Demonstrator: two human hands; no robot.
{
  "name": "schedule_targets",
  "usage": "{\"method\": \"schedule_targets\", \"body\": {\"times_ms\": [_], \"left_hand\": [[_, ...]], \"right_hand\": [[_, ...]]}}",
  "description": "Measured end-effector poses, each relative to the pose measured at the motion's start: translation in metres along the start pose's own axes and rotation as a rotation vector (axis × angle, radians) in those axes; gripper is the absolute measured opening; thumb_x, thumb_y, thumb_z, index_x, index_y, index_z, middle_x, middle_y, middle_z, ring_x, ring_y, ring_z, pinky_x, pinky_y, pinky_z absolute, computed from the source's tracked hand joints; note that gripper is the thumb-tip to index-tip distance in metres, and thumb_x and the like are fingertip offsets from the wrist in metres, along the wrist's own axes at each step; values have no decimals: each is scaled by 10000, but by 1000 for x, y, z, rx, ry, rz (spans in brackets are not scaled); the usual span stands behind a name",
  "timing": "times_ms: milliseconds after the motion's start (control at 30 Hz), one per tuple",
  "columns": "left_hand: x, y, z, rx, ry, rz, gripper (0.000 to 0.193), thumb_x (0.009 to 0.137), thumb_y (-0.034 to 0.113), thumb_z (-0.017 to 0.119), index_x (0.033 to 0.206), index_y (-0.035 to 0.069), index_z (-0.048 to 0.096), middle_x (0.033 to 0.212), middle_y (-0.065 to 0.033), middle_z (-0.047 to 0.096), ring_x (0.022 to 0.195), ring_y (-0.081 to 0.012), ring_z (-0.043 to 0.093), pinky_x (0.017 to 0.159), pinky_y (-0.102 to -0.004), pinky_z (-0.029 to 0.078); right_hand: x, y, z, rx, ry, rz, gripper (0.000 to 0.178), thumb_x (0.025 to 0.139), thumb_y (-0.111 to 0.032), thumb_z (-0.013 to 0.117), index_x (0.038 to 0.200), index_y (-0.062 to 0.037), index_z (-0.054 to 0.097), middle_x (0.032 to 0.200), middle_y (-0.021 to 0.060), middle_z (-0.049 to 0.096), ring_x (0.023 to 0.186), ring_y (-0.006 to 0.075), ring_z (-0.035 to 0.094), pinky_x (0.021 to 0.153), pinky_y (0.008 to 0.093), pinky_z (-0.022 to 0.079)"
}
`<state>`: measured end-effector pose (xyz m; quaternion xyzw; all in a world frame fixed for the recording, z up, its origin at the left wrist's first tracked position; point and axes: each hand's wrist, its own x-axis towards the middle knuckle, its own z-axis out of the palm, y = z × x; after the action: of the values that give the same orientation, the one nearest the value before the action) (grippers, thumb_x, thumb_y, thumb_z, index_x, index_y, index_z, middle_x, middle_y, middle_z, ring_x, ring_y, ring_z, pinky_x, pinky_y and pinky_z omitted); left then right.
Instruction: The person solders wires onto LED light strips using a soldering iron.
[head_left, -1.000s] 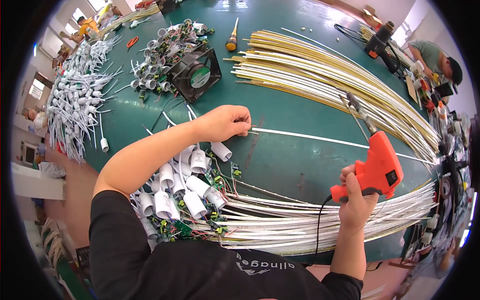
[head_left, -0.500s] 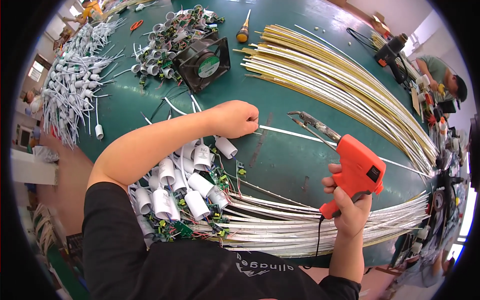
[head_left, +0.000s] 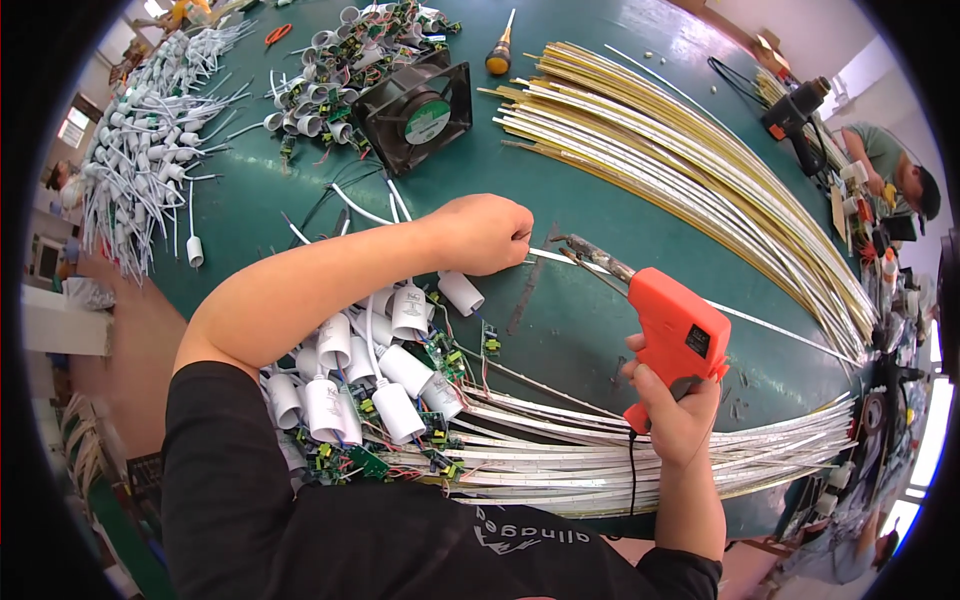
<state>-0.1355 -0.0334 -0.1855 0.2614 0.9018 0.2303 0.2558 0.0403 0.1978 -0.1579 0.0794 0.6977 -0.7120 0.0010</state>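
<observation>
My right hand (head_left: 672,405) is wrapped round the grip of a red soldering gun (head_left: 680,322), its dark metal tip pointing left. That tip is above the left end of a thin white LED strip (head_left: 770,326), which runs across the green table toward the far right. At the strip's left end my left hand (head_left: 485,235) is closed in a pinch. A thin pale tip shows below its fingers, but what they hold is mostly hidden. Beneath my left forearm lie several white lamp caps (head_left: 324,408) with green circuit boards (head_left: 368,461) wired to them.
Wired strips (head_left: 640,465) lie along the near edge. Farther off are a bundle of yellow-white strips (head_left: 690,150), a black fan (head_left: 415,115), a screwdriver (head_left: 499,55) and a heat gun (head_left: 795,105). White corded caps (head_left: 160,150) heap at the left; a person (head_left: 885,165) sits far right.
The soldering gun has moved left and its tip now stands over the strip's end, near my left hand. The left hand stays pinched in nearly the same spot; the view has shifted slightly.
</observation>
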Motion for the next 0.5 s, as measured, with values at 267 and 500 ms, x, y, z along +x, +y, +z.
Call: {"method": "schedule_targets", "body": {"times_ms": [267, 500], "left_hand": [[7, -7, 0, 19, -27, 68, 154, 824, 197, 581, 831, 47, 616, 737, -127, 627, 699, -284, 604, 643, -384, 473], [8, 3, -7, 45, -92, -16, 125, 789, 194, 592, 804, 75, 628, 819, -116, 646, 805, -295, 615, 705, -394, 487]], "right_hand": [[2, 7, 6, -183, -40, -33, 281, 794, -9, 625, 1071, 11, 586, 980, 68, 644, 830, 118, 595, 745, 272, 488], [5, 9, 3, -310, -86, -38, 312, 792, -69, 677, 1080, 3, 581, 937, 57, 656, 827, 113, 589, 761, 265, 470]]}}
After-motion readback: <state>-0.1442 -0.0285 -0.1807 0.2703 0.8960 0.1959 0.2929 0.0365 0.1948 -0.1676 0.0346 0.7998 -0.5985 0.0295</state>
